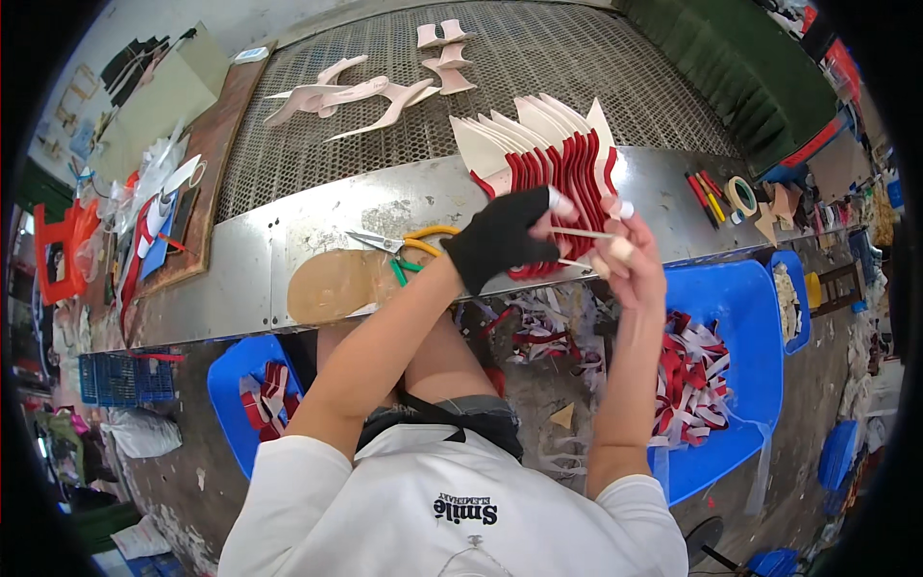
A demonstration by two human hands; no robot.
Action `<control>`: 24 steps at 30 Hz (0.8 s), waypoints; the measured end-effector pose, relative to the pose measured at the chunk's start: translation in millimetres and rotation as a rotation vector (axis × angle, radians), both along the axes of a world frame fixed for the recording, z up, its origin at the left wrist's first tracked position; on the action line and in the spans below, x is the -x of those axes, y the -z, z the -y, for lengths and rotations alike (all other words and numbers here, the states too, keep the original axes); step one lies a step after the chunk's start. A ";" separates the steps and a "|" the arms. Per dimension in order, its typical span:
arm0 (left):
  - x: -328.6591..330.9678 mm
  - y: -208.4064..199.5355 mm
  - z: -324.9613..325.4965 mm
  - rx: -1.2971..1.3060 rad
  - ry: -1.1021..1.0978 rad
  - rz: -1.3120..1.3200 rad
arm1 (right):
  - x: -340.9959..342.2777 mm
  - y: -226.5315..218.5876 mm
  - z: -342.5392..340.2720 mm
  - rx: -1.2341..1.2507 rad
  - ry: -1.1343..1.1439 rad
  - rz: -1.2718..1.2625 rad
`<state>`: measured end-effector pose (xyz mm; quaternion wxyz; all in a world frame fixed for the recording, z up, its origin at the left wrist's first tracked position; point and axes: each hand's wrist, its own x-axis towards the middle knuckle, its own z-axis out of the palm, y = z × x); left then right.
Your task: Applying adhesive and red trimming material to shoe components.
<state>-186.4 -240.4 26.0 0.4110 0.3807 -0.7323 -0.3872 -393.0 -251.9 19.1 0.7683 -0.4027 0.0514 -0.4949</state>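
Observation:
My left hand (505,236), in a black fingerless glove with a white wrap on a fingertip, is closed with its fingertips somewhat blurred. My right hand (630,255), bare with pale tape on several fingers, is closed opposite it. A thin whitish band (582,233) stretches between the two hands, with a second pale strand just below. Right behind them on the metal table edge stands a fanned row of white pieces with red edging (538,144), which look like shoe uppers. My hands partly hide its near end.
Scissors (389,242) and orange-handled pliers (428,232) lie left of my hands beside a brown pad (332,287). Pale cut pieces (356,94) rest on the mesh (558,53). Markers (707,197) and a tape roll (741,195) lie right. Blue bins (760,317) with red-white scraps stand below.

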 end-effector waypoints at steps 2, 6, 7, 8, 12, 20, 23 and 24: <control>-10.9 9.2 -20.8 0.118 -0.202 0.184 | 19.6 -1.1 0.5 0.043 0.282 -0.547; -21.5 37.8 -37.4 0.074 -0.526 0.247 | 43.3 16.1 9.2 0.142 0.751 -0.988; -18.6 46.1 -38.3 0.084 -0.574 0.242 | 45.9 22.8 11.7 0.322 0.766 -1.145; -14.6 54.1 -38.5 0.091 -0.621 0.239 | 48.8 29.1 14.5 0.528 0.790 -1.260; 6.3 76.2 -36.3 0.295 -0.752 0.098 | 55.1 44.9 34.4 0.326 1.095 -1.514; 4.4 87.8 -40.4 -0.005 -0.859 0.398 | 34.1 63.4 53.7 0.617 0.760 -1.227; -10.5 96.5 -22.5 0.176 -0.830 0.302 | 21.5 69.2 57.6 0.520 0.680 -1.197; -15.9 99.0 -14.2 0.135 -0.851 0.330 | 13.2 71.8 62.5 0.552 0.696 -1.111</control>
